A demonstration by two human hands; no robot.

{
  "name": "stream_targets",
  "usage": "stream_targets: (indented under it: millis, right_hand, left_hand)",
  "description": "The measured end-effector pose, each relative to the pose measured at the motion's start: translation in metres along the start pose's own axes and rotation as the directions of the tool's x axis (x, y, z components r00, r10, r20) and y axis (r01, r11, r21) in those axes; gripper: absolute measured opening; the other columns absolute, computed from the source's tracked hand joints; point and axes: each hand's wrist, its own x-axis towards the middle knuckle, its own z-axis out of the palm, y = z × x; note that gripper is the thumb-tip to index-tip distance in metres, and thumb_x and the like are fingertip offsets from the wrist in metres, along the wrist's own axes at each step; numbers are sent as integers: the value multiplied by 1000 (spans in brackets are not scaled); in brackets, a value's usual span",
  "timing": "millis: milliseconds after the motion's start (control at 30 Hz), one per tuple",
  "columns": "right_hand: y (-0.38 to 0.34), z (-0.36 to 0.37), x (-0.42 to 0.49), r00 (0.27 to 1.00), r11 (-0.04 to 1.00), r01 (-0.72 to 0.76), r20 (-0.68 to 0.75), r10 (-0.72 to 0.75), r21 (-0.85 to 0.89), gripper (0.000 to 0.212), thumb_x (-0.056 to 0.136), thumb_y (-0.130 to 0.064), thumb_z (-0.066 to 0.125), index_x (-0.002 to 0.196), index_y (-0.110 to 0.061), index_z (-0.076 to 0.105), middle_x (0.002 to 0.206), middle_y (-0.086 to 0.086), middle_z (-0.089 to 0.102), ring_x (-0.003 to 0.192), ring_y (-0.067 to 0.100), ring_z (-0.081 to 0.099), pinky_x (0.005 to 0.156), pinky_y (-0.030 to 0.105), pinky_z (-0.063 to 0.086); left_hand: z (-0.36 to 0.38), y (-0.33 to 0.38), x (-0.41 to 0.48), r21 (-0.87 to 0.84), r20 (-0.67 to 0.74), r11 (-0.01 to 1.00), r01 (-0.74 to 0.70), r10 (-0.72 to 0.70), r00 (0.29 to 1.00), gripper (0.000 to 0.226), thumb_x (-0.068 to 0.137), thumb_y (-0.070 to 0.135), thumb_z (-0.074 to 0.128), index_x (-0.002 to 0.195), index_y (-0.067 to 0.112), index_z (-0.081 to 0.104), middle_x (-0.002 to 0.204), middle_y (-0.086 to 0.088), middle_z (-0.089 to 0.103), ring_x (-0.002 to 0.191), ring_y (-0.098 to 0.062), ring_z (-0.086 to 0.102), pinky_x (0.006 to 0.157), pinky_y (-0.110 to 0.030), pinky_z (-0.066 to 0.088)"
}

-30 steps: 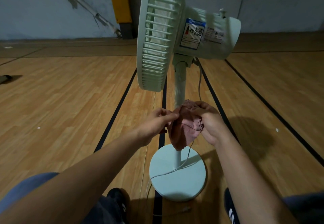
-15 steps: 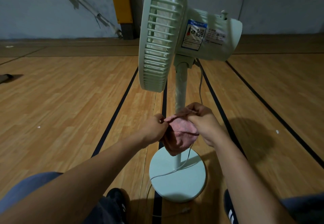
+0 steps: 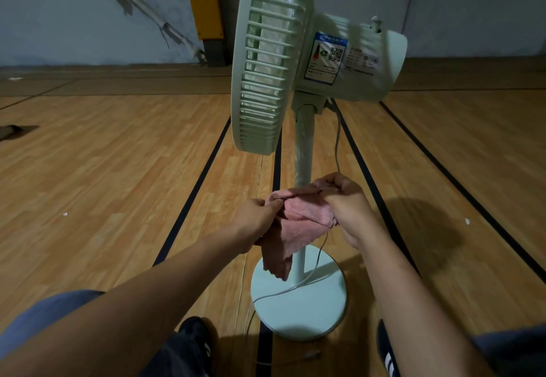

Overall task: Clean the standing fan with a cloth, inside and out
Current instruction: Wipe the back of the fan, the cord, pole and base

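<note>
A pale green standing fan stands in front of me, seen side-on: its slatted grille [image 3: 266,60] faces left, the motor housing [image 3: 363,63] with a blue label points right, and a pole [image 3: 304,152] runs down to a round base [image 3: 301,302]. I hold a pink cloth [image 3: 295,220] in front of the pole, below the grille. My left hand [image 3: 257,220] pinches its left edge and my right hand [image 3: 342,202] pinches its upper right edge. A loose corner of the cloth hangs down over the base.
The fan's grey cord [image 3: 336,146] drops from the housing, passes behind my right hand and trails across the base. Wooden floor with black court lines [image 3: 195,187] spreads all round. A yellow post [image 3: 206,1] stands at the far wall. My shoes [image 3: 195,335] flank the base.
Both hands have pulled the bunched cloth apart, so it now spreads wider between them, and a corner has dropped lower toward the base. The hands stayed in front of the pole.
</note>
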Motion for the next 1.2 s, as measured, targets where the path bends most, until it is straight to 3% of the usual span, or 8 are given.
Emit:
stream_targets:
  millis: [200,333,467,567,767,867,967,1200]
  right_hand:
    - [7,-2,-3,994,992,16,102,-29,122,16,101,-11,66,112,-17,75,104,2,81,95,12,78,70,20,59]
    - [11,-7,0,999,996,26,37,-29,83,6,98,-10,68,96,-14,72,89,2,79,81,15,76,61,23,56]
    - [13,-2,0,998,998,58,18,-58,-5,5,98,-9,66,96,-12,70,88,5,77,79,13,74,61,22,56]
    - [13,2,-2,990,982,135,-15,-138,-130,6,97,-12,66,95,-17,69,91,2,75,83,8,72,63,19,55]
    - [9,12,-13,980,968,185,101,-170,-167,14,96,-3,65,100,-17,68,101,4,75,101,23,73,93,49,61]
    - [12,19,-16,957,965,225,219,-192,-136,8,94,-12,72,101,-14,67,97,0,76,101,20,73,86,37,63]
    - [18,25,-19,939,959,229,296,-173,-167,26,93,-34,80,106,-17,66,103,-4,76,103,9,73,88,27,60]
    - [24,21,-10,986,980,112,145,-88,-165,17,95,-15,75,109,-23,68,101,-5,77,95,11,75,77,28,65]
  left_hand:
    - [-1,-1,-2,145,11,975,-170,170,985,39,117,41,42,119,13,70,114,-13,77,106,-30,75,89,-46,67]
    - [-1,1,0,121,28,980,-157,155,988,42,116,42,43,121,9,69,118,-15,75,111,-32,73,100,-50,63]
    - [-2,4,-1,-24,60,999,-32,33,998,42,115,44,46,124,10,68,117,-14,76,105,-30,75,76,-39,64]
    - [-3,5,-3,-158,165,979,131,-104,981,38,116,36,43,123,5,64,109,-14,74,101,-28,74,80,-39,62]
    - [-13,14,0,-441,274,857,266,-154,949,28,114,17,36,112,5,61,82,-11,66,66,-20,68,57,-32,61]
    - [-18,15,1,-526,254,802,283,-170,952,28,113,12,37,103,2,61,73,-13,71,62,-22,73,59,-36,67]
    - [-23,15,1,-634,244,705,318,-208,947,21,109,10,40,110,-2,58,87,-21,71,76,-33,76,71,-45,70]
    - [-31,16,4,-614,294,727,307,-151,944,23,111,1,37,115,-6,57,81,-20,74,79,-27,76,69,-34,69]
